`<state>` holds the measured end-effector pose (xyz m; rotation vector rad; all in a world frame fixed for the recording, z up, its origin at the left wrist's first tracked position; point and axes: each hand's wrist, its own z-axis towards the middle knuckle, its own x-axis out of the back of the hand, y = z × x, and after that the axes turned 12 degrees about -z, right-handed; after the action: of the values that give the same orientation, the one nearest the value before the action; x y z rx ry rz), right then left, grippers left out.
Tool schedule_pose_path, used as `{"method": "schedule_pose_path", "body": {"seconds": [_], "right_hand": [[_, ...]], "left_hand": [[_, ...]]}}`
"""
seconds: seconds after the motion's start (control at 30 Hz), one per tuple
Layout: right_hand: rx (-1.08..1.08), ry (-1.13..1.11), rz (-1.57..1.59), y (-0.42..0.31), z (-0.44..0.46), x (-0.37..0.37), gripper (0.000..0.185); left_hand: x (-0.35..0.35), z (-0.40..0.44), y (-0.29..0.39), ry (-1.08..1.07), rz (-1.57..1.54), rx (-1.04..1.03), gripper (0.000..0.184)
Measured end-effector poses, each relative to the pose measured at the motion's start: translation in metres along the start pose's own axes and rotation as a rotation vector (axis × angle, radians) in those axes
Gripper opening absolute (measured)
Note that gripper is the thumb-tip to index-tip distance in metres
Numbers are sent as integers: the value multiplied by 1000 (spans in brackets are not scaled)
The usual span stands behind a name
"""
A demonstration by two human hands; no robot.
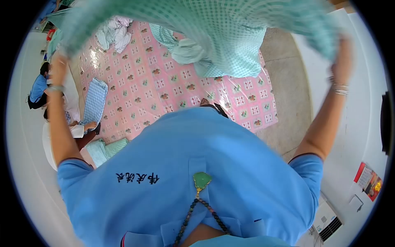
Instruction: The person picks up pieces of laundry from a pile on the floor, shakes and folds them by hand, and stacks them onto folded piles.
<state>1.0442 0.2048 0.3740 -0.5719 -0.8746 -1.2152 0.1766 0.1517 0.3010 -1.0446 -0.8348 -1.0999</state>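
Observation:
A large green-and-white checked sheet [230, 24] is spread wide between my raised arms, its upper part blurred by motion and its lower end hanging onto the pink covering. At the left, my left hand [59, 68] is closed on one edge of the sheet. My right hand [342, 59] grips the opposite edge at the right; its fingers are partly smeared. Both arms reach far apart. More pale green cloth [187, 51] lies bunched beside the hanging end.
A pink patterned plastic cover [140, 90] lies in front of me. On it are crumpled white cloths [117, 35], a folded blue checked cloth [95, 99] and folded green cloths [107, 149]. Other people [39, 88] sit at the left. A white wall [362, 74] stands close at the right.

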Motion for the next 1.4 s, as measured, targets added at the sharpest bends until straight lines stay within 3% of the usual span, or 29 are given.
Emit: {"method": "schedule_pose_path", "body": {"seconds": [0.03,0.07,0.1,0.13,0.17,0.2,0.23,0.27,0.33,0.37,0.43,0.47,0.5,0.57,0.6,0.63,0.67,0.7,0.73,0.77,0.83,0.9,1.0,1.1,1.2,1.27,1.33,1.37,1.4], "right_hand": [[120,-226,-207,-7,-33,-32,41],[-103,-752,116,-51,-71,-58,40],[-52,-803,387,-47,-158,-126,42],[-68,-1189,205,-71,-219,-143,50],[304,-1127,397,-73,-322,-190,58],[165,-1652,424,-98,-377,-185,67],[13,-1800,237,-139,-382,-134,66],[-16,-1746,368,-139,-490,-167,64],[-486,-1728,844,-181,-486,-126,50],[-484,-1744,840,-189,-484,-126,50],[61,-1814,436,-204,-462,-153,41],[105,-1686,286,-196,-437,-158,34],[444,-1384,88,-171,-442,-202,24],[-83,-1056,1,-136,-379,-283,26],[208,-743,-219,-142,-299,-268,19],[32,-460,-171,-124,-240,-300,18],[164,-334,-241,-127,-151,-239,18],[9,-177,-232,-135,-83,-187,20],[-141,-15,-198,-141,-15,-135,22],[-272,61,-115,-137,18,-81,28],[-553,358,402,-148,54,19,37],[-653,574,626,-147,47,59,31],[-762,412,348,-69,-8,40,36],[-970,454,716,-49,-81,10,34],[-936,-18,256,24,-156,-64,42],[-394,-118,-83,-51,-148,-89,60],[-62,-213,214,-232,-109,-64,70],[-164,-567,609,-299,-106,-65,74],[117,-567,625,-354,-112,-67,76]], "left_hand": [[-3,-53,55,25,-73,-251,17],[-4,-106,114,36,-127,-503,11],[-50,-167,110,-594,10,-110,9],[-43,-219,147,-839,-139,129,29],[-31,-274,167,-889,-215,110,26],[-63,-361,161,-920,-412,131,24],[-92,-445,156,-957,-610,159,23],[-96,-508,161,-1070,-729,200,23],[-91,-557,167,-1255,-765,328,23],[-94,-562,168,-1271,-763,374,23],[-114,-531,160,-1167,-742,432,22],[-126,-505,152,-1062,-722,444,22],[-133,-465,144,-929,-700,445,22],[-146,-381,116,-600,-660,434,22],[-148,-337,93,-398,-627,391,22],[-139,-288,65,-145,-582,300,22],[-124,-243,29,110,-502,189,21],[-101,-204,-10,329,-397,121,21],[-48,-171,-45,-7,82,189,23],[30,-147,-43,367,-588,488,24],[133,-146,-26,607,-1281,488,28],[141,-177,-62,475,-908,230,32],[135,-218,-31,143,-223,-258,35],[95,-259,6,188,-419,-60,33],[50,-286,68,96,-1058,356,34],[37,-278,128,-66,-1284,378,35],[25,-264,196,-146,-1440,98,33],[19,-254,225,-223,-1389,12,29],[25,-242,247,-302,-1338,-99,26]]}}
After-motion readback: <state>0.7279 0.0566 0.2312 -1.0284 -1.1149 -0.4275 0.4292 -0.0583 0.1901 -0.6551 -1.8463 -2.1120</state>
